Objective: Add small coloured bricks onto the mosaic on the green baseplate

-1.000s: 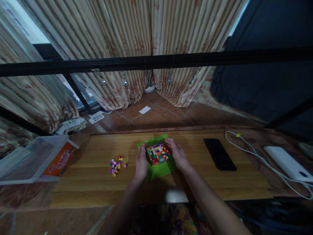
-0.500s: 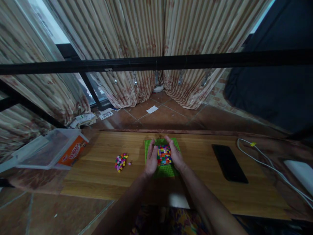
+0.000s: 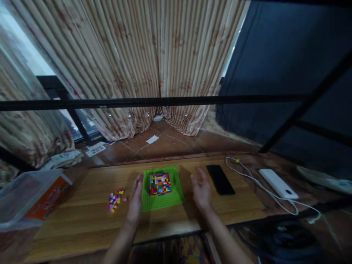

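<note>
A green baseplate (image 3: 176, 198) lies on the wooden table, and a square block of many-coloured building bricks (image 3: 160, 184) stands on it. My left hand (image 3: 135, 198) is beside the plate's left edge, fingers stretched forward, holding nothing. To the right of the plate, apart from it, my right hand (image 3: 202, 190) is held with its fingers spread and nothing in them. A small heap of loose coloured bricks (image 3: 114, 200) lies left of my left hand, with a single pink brick (image 3: 125, 199) just beside it.
A black phone-like slab (image 3: 220, 179) lies right of my right hand. Beyond it are a white cable (image 3: 253, 178) and a white power bank-like box (image 3: 278, 184). A clear plastic box (image 3: 24, 194) with an orange label stands at the left. A dark rail (image 3: 176, 102) crosses behind the table.
Both hands have left the sides of the brick block and moved apart, one to each side of the baseplate. The view has turned to the right and tilted up a little.
</note>
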Demonstrator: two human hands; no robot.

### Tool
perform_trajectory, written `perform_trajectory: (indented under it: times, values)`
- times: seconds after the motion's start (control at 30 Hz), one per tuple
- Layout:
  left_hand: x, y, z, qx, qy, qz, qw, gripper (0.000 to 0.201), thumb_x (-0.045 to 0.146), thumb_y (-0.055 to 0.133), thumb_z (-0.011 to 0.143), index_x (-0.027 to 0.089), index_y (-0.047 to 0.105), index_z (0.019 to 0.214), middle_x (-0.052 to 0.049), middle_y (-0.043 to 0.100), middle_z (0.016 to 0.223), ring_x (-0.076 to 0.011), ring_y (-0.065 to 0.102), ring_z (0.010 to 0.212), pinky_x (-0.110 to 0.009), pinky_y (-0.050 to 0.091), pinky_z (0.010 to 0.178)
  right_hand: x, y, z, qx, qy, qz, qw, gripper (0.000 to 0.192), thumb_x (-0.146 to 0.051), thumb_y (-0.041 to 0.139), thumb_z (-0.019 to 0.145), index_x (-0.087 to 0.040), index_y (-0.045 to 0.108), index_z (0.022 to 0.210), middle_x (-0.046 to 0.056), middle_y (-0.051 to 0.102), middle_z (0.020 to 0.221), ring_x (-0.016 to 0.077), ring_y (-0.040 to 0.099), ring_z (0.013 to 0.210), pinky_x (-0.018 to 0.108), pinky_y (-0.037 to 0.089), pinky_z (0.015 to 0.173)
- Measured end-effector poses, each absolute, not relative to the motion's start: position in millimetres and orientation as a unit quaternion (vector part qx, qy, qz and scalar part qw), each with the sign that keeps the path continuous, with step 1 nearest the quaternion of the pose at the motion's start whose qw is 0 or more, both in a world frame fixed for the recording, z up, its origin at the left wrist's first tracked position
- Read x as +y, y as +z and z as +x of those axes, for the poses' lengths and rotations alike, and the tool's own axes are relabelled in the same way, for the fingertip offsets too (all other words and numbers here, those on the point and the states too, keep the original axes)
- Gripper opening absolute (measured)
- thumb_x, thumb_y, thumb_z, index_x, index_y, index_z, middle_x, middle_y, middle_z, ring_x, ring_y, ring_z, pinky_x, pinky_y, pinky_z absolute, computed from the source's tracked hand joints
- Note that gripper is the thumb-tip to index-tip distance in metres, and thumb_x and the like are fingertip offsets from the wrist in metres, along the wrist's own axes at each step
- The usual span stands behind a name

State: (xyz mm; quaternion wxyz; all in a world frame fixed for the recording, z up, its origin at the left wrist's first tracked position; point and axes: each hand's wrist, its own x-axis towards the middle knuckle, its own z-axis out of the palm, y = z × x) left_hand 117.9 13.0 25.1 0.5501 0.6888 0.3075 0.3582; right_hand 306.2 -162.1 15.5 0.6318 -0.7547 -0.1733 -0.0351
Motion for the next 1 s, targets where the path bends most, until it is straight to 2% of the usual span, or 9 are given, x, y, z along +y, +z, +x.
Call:
perform_trajectory:
  times: [0.07,0.2,0.37,0.47,0.53,0.63,0.73,0.9,1.0]
  values:
    - [0.6,24.3,92.0,0.335,0.354,0.634,0.600,0.058,0.061,0.049,0.084,0.028,0.055,0.131,-0.007,0.054,0.139,-0.0250,0.047,0.132,-0.044,0.038,0.111,-212.9,15.8,319.0,-0.121,-0.139,-0.848,0.497,0.078,-0.062,0.056,0.079,-0.010,0.045,0.137,0.025,0.051,0.136,0.0377,0.044,0.128,0.053,0.039,0.098]
    - [-36.5,30.8,56.7,0.362,0.260,0.603,0.662,0.054,0.063,0.068,0.066,0.028,0.071,0.107,-0.007,0.066,0.123,-0.0294,0.057,0.121,-0.044,0.041,0.108,-268.6,9.0,332.1,-0.025,-0.132,-0.957,0.256,0.098,-0.062,0.064,0.072,-0.002,0.033,0.143,0.032,0.048,0.133,0.0460,0.046,0.122,0.055,0.039,0.093]
    - [-74.2,43.4,52.5,0.339,0.152,0.608,0.702,0.053,0.062,0.073,0.061,0.026,0.073,0.100,-0.007,0.069,0.117,-0.0304,0.064,0.108,-0.047,0.042,0.105,-266.0,9.0,334.1,-0.071,-0.100,-0.979,0.163,0.085,-0.049,0.063,0.079,0.002,0.034,0.140,0.028,0.062,0.111,0.0408,0.058,0.108,0.048,0.041,0.091]
    - [-89.9,44.2,56.3,0.312,0.106,0.607,0.723,0.055,0.063,0.073,0.060,0.025,0.073,0.100,-0.009,0.070,0.113,-0.0293,0.065,0.104,-0.044,0.042,0.103,-266.5,19.9,335.5,-0.073,-0.087,-0.973,0.202,0.087,-0.046,0.066,0.076,0.003,0.033,0.140,0.029,0.063,0.110,0.0402,0.060,0.107,0.048,0.041,0.093]
    - [-99.4,41.9,59.6,0.302,0.091,0.598,0.737,0.057,0.064,0.073,0.060,0.025,0.072,0.101,-0.010,0.070,0.112,-0.0284,0.065,0.101,-0.043,0.043,0.101,-271.7,28.3,332.2,-0.031,-0.041,-0.957,0.284,0.096,-0.050,0.069,0.071,0.000,0.030,0.143,0.027,0.064,0.110,0.0406,0.060,0.107,0.050,0.043,0.092]
    - [-112.0,40.8,65.6,0.300,0.088,0.566,0.763,0.065,0.065,0.070,0.064,0.022,0.068,0.112,-0.014,0.064,0.121,-0.0276,0.063,0.103,-0.042,0.042,0.100,-279.4,37.5,311.0,0.058,0.089,-0.850,0.516,0.105,-0.059,0.074,0.061,-0.009,0.033,0.143,0.018,0.068,0.103,0.0359,0.064,0.101,0.046,0.050,0.085]
    - [-120.4,48.4,70.5,0.287,0.057,0.529,0.797,0.069,0.063,0.066,0.072,0.023,0.058,0.128,-0.014,0.054,0.135,-0.0276,0.058,0.113,-0.043,0.038,0.103,-279.3,44.0,267.0,0.060,0.270,-0.631,0.725,0.086,-0.059,0.074,0.061,-0.015,0.050,0.131,0.008,0.071,0.089,0.0271,0.068,0.090,0.036,0.055,0.077]
    - [-129.1,76.0,71.5,0.215,0.095,0.438,0.867,0.068,0.060,0.055,0.083,0.029,0.042,0.143,-0.010,0.045,0.146,-0.0266,0.045,0.131,-0.045,0.025,0.112,-257.8,63.2,173.9,0.001,0.236,-0.606,0.760,0.095,-0.050,0.079,0.062,-0.025,0.036,0.143,0.003,0.071,0.094,0.0236,0.069,0.091,0.034,0.054,0.079]
    - [-129.9,92.2,66.6,0.178,0.167,0.343,0.907,0.065,0.061,0.050,0.085,0.021,0.050,0.137,-0.010,0.053,0.140,-0.0258,0.040,0.135,-0.041,0.023,0.115,-234.9,70.4,130.6,-0.144,0.196,-0.689,0.683,0.098,-0.042,0.079,0.062,-0.023,0.031,0.145,0.009,0.068,0.111,0.0271,0.066,0.100,0.039,0.053,0.085]
